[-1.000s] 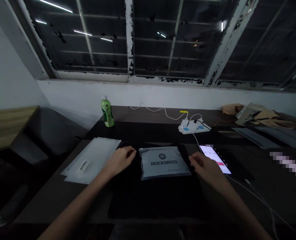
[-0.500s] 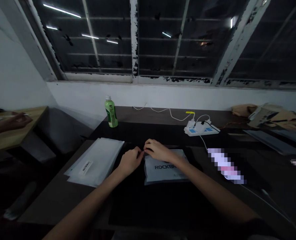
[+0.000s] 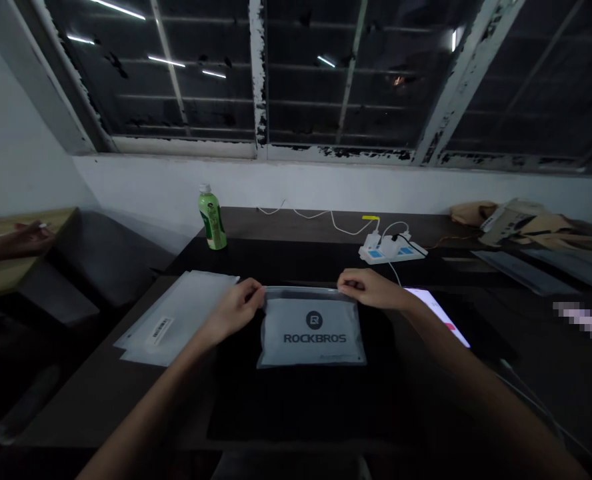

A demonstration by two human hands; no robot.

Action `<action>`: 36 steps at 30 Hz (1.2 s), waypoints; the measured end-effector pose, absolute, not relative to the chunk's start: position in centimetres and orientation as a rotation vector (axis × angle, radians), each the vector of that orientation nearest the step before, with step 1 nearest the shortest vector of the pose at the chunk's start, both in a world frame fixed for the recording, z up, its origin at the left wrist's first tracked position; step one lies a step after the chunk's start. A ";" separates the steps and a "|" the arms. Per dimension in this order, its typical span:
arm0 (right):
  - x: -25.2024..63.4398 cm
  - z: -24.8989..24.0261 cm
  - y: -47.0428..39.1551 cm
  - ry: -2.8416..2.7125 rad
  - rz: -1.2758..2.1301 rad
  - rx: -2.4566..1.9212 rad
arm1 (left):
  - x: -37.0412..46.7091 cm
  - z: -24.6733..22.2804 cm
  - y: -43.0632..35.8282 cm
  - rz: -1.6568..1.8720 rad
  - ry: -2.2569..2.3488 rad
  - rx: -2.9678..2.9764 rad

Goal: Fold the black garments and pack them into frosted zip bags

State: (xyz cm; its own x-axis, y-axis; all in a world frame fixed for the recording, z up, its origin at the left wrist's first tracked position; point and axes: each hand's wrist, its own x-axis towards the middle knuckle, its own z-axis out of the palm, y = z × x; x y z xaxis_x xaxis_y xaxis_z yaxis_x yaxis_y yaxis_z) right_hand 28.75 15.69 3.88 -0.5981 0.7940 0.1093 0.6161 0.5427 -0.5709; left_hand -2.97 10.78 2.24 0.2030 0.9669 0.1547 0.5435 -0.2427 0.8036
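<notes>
A frosted zip bag (image 3: 313, 333) printed ROCKBROS lies in front of me on a black mat, its zip edge on the far side. My left hand (image 3: 239, 305) pinches the bag's far left corner. At the far right corner, the fingers of my right hand (image 3: 369, 287) are closed on the zip edge. Left of the bag sits a stack of frosted bags (image 3: 186, 313), the top one bearing a white barcode label (image 3: 159, 331).
A green bottle (image 3: 213, 219) stands behind the stack. A white power strip (image 3: 393, 251) with plugs and cables is at the back right, near a lit phone (image 3: 439, 313). Flat bags and brown wrapping lie far right. Another person's hand (image 3: 31, 237) is over a wooden table at left.
My right hand has moved right along the bag's far edge, away from my left hand. The bag's printed front now shows fully. The camera view has shifted slightly.
</notes>
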 end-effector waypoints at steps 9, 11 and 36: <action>32.2 6.7 9.3 -2.136 1.312 -1.127 | -2.5 9.7 10.0 0.990 1.222 1.593; 31.1 7.4 7.5 -2.072 1.423 -1.097 | -2.0 12.0 11.4 1.001 1.240 1.650; 23.5 -0.2 6.6 -1.671 1.545 -1.441 | -2.5 1.5 1.3 0.215 2.015 1.935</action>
